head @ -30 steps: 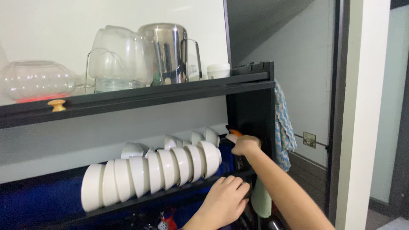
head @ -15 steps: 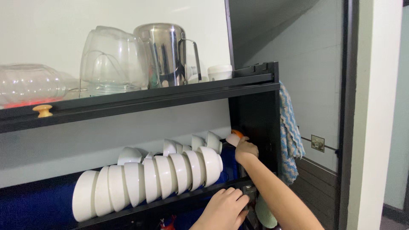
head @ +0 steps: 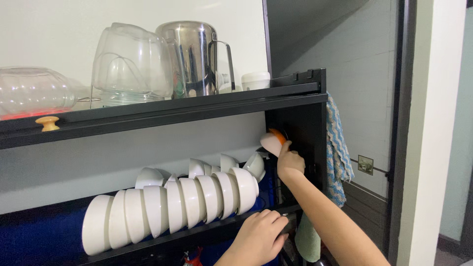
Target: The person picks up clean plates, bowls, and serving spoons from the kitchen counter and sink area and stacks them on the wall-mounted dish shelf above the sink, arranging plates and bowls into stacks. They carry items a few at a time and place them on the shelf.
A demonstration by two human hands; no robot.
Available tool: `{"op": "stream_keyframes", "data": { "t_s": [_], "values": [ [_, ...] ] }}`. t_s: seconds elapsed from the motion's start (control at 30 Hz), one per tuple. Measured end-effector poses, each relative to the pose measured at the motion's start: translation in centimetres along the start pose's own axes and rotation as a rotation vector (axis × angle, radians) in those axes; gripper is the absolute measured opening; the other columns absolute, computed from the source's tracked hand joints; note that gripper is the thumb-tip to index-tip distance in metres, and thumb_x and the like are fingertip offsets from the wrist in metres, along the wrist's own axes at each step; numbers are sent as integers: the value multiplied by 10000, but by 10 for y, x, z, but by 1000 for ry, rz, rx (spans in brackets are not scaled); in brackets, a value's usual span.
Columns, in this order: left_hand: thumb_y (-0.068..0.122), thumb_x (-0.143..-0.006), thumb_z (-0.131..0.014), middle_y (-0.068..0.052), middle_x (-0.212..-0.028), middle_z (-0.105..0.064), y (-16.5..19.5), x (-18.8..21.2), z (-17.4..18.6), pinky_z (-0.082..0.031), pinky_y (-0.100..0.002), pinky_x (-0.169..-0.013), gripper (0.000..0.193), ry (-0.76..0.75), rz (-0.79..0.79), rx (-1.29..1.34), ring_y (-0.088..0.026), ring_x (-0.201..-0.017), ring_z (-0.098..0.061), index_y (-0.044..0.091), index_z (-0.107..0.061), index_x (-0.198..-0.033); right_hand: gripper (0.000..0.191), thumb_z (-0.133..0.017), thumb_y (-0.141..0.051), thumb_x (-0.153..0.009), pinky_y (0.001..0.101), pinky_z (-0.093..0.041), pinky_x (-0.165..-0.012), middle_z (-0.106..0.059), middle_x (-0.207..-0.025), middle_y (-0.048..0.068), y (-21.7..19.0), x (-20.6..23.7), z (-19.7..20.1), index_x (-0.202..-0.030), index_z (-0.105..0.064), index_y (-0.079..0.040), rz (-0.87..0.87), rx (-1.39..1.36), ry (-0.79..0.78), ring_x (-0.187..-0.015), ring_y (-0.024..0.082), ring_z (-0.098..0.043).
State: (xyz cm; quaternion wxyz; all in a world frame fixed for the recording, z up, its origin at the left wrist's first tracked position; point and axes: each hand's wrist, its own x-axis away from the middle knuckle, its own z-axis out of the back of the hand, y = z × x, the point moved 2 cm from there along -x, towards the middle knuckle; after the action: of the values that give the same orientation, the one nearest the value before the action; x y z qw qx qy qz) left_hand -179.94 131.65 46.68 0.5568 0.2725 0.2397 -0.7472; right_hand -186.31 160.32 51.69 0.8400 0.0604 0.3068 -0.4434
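Two dark shelves make up the dish rack (head: 295, 93) in the head view, set against a pale wall with a grey tiled wall to its right. On the upper shelf stand a clear glass jug (head: 130, 64), a steel pitcher (head: 189, 56) and a small white cup (head: 255, 80); a glass lid with a wooden knob (head: 29, 96) is cut off at the rack's left end. On the lower shelf a row of white bowls (head: 167, 209) stands on edge, rims leaning left, the row running left to right. A blue-and-white cloth (head: 339, 148) hangs off the rack's right side, with a green cloth (head: 308, 239) below it.

The right hand (head: 289, 162) is raised just right of the bowls, fingers closed around a white and orange spoon (head: 273, 141); its handle is hidden in the fist, and its long axis slants up and to the left, bowl end uppermost. The left hand (head: 258, 236) curls over the front edge of the lower shelf, gripping it. What lies under the rack is too dark to make out.
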Motion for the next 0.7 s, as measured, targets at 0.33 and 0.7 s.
{"op": "stream_keyframes", "data": {
  "t_s": [0.33, 0.7],
  "values": [
    [135, -885, -695, -100, -985, -668, 0, -10, 6, -541, -422, -764, 200, 76, 131, 79, -307, -938, -653, 30, -670, -1054, 762, -581, -127, -964, 467, -627, -799, -654, -1170, 332, -1, 17, 10, -1573, -152, 32, 61, -110, -5, -954, 413, -738],
    [-49, -842, -557, -212, -1144, -625, -50, -58, -38, -502, -463, -914, 297, 173, 350, -60, -409, -1077, -608, -42, -614, -1134, 725, -547, -118, -962, 495, -611, -835, -641, -1204, 315, 12, 20, 8, -1580, -179, -30, 14, -277, 2, -983, 429, -726]
  ]
}}
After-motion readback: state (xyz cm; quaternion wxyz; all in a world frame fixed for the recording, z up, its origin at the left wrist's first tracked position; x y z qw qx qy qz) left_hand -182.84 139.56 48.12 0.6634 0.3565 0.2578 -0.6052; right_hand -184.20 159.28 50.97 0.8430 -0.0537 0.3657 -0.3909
